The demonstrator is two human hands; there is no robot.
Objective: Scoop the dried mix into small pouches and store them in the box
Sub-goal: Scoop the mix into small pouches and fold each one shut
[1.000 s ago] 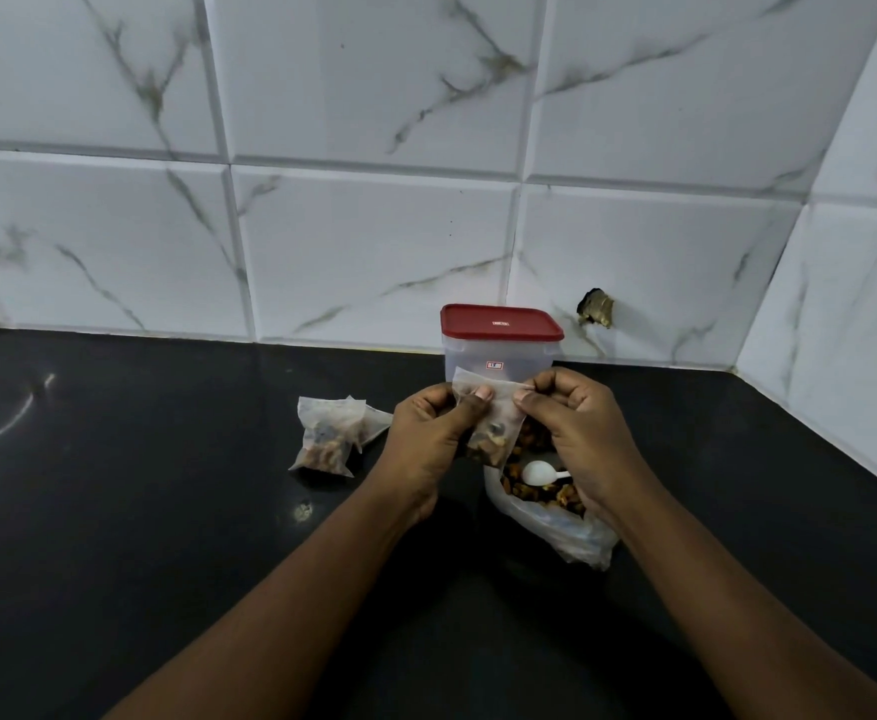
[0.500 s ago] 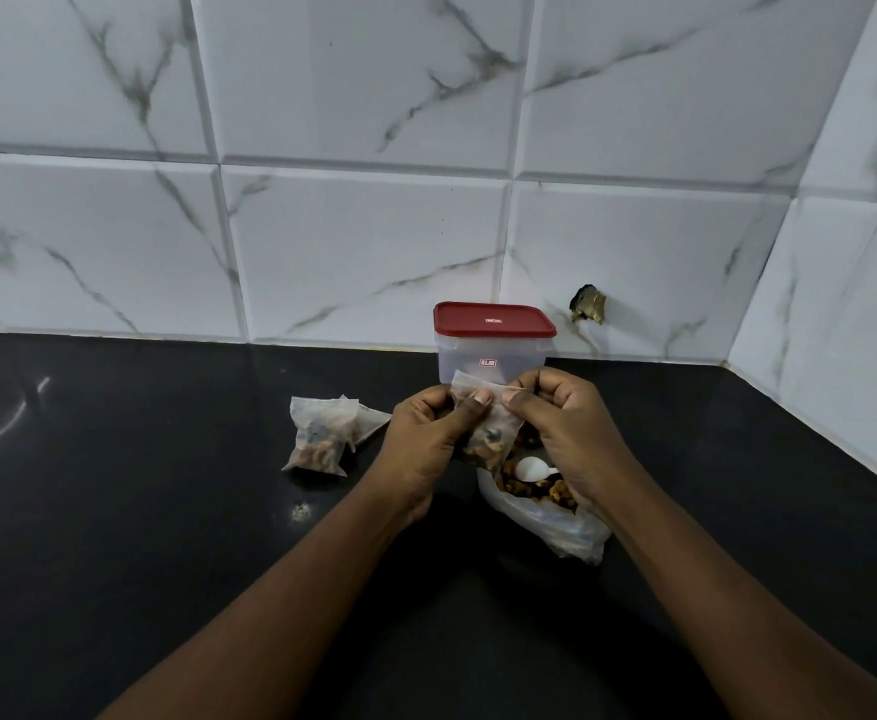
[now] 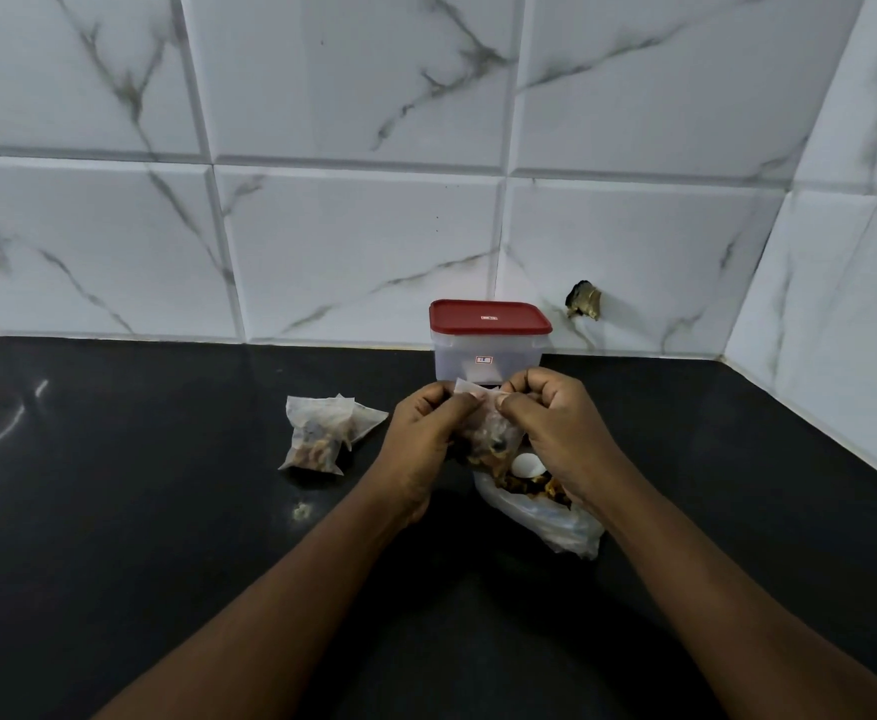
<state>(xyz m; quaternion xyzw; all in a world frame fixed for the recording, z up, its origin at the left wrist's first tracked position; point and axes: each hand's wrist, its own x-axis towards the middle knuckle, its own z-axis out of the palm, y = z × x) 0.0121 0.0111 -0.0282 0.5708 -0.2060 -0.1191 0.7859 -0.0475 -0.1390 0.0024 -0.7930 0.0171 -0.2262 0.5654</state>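
Both hands hold a small clear pouch (image 3: pixel 493 433) with dried mix in it, just in front of the box. My left hand (image 3: pixel 423 439) pinches its top edge from the left and my right hand (image 3: pixel 556 433) pinches it from the right. Below them lies the open plastic bag (image 3: pixel 540 517) of brown dried mix with a white spoon (image 3: pixel 526 464) resting in it. The clear box (image 3: pixel 486 356) with a red lid, closed, stands against the wall behind my hands. Filled pouches (image 3: pixel 322 433) lie on the counter to the left.
The black counter (image 3: pixel 140 511) runs to a white marble-tiled wall at the back and right. A small crumb (image 3: pixel 301 510) lies near the left forearm. A dark chipped spot (image 3: pixel 583 300) marks the wall right of the box.
The pouch has come down slightly and its top edge is folded lower between my fingers. Both hands stay pinching it in about the same place.
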